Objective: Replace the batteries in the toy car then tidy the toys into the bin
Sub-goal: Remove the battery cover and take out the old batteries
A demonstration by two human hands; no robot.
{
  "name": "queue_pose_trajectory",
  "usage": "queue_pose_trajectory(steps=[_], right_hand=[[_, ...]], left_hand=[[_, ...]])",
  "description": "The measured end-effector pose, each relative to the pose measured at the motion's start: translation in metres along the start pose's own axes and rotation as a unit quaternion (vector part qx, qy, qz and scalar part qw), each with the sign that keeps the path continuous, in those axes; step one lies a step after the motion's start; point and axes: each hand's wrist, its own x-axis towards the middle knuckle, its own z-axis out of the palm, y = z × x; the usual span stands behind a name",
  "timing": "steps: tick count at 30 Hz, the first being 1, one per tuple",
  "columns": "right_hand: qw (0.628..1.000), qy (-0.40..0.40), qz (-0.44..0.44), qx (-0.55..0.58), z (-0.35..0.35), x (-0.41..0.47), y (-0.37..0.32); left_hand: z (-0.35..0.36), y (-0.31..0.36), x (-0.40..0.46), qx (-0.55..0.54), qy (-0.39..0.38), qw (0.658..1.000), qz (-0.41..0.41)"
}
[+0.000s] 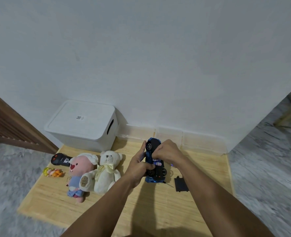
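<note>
Now left hand gripping toy car, right hand fingers curled on underside

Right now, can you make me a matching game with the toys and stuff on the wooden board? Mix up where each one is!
Things:
1. blue toy car
2. white lidded plastic bin
3. black flat battery cover
4. cream teddy bear

Places:
A. lying flat by the right forearm
B. beside the pink plush
C. held upside down in both hands
D. against the wall, far left

Pairs: 1-C, 2-D, 3-A, 4-B
</note>
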Motion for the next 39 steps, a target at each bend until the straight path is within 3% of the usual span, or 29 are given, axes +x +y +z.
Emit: queue_pose_trajectory(steps=[17, 28, 31, 34, 36, 39], right_hand=[[0.992, 0.022, 0.016, -0.124, -0.002, 0.0, -0.008], [0.979, -0.029, -0.166, -0.118, -0.014, 0.006, 0.019], [0.984, -0.011, -0.175, -0.038, -0.01, 0.006, 0.026], [0.983, 0.012, -0.102, 0.155, -0.013, 0.003, 0.027], [0.963, -0.006, -0.038, 0.268, -0.015, 0.002, 0.029], [0.934, -0.028, -0.011, 0.357, -0.017, 0.001, 0.035]], left_hand=[[0.006, -0.004, 0.002, -0.011, 0.008, 1.0, 0.004], [-0.001, 0.002, 0.008, -0.071, -0.005, 0.997, -0.03], [-0.003, 0.004, 0.007, -0.085, -0.011, 0.996, -0.037], [-0.005, 0.005, 0.007, -0.091, -0.008, 0.995, -0.041], [-0.006, 0.006, 0.008, -0.089, -0.004, 0.995, -0.041], [-0.008, 0.007, 0.01, -0.091, 0.007, 0.995, -0.044]])
